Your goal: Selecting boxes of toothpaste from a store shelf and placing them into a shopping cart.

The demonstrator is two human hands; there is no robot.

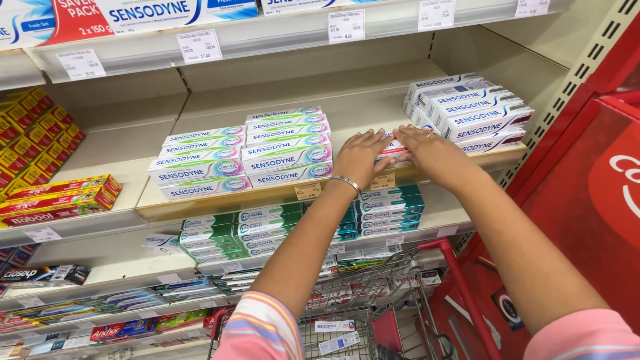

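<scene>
– Where does the view sit?
– On the person's head, close to the shelves (280, 193), facing them and tilted slightly down.
– Any second view?
– None; the arms reach forward from the bottom edge, cart (373, 300) below.

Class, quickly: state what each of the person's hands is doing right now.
Left hand: open, fingers flat on the small white-and-red cardboard toothpaste box on the shelf.
Right hand: open, flat on the same box; neither grips it.

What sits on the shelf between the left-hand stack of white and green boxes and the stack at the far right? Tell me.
In the head view, both hands, left hand and right hand, lie flat on a small red and white box pile between the left stack and right stack.
</scene>
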